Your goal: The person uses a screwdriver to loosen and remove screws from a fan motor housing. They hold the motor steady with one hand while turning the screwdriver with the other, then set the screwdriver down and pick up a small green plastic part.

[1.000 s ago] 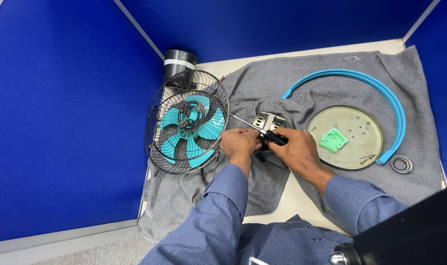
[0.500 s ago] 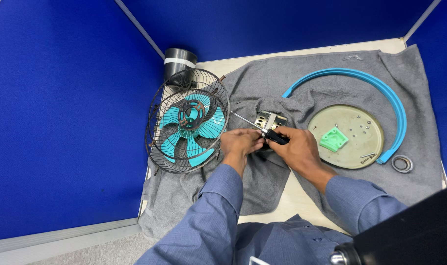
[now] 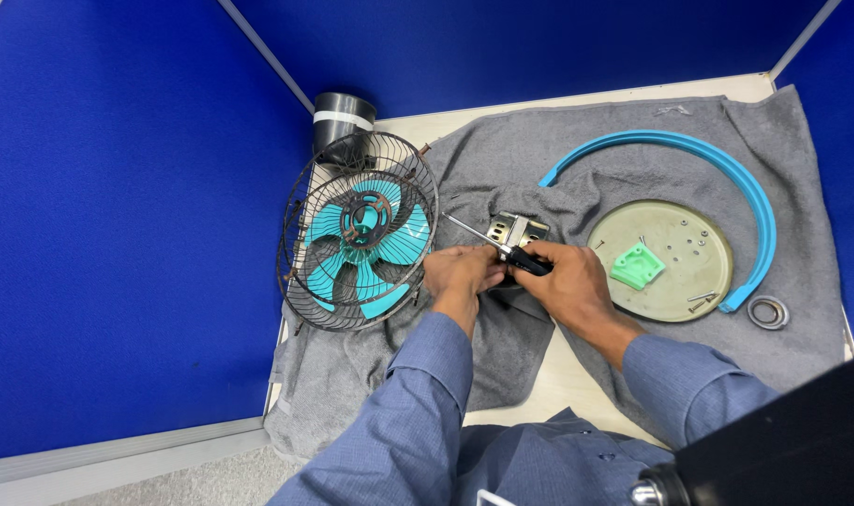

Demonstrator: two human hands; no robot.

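Looking down from above, 2 hands in blue shirt sleeves meet at the middle of a grey towel (image 3: 633, 169) spread over a pale table (image 3: 558, 375) between blue partition walls. The left hand (image 3: 460, 275) has its fingers curled inward toward the right hand, at the edge of a small metal motor block (image 3: 513, 230) that rests on the towel; whether they actually pinch anything cannot be told. The right hand (image 3: 568, 281) has its fingers closed around the black handle of a screwdriver (image 3: 497, 245), whose thin silver shaft points up and left, across the front of the motor block.

Just left of the hands lies a round black wire fan guard (image 3: 357, 230) with teal blades (image 3: 361, 253) inside it, partly on the towel. A dark cylinder (image 3: 341, 122) with a pale band stands behind the guard at the table's back edge. To the right of the hands sits a round beige base plate (image 3: 671, 253) with a small green plastic piece (image 3: 637, 266) on it. A curved blue plastic rim (image 3: 727, 169) arcs around the plate's far side. A small metal ring (image 3: 768, 312) lies near the rim's lower end.
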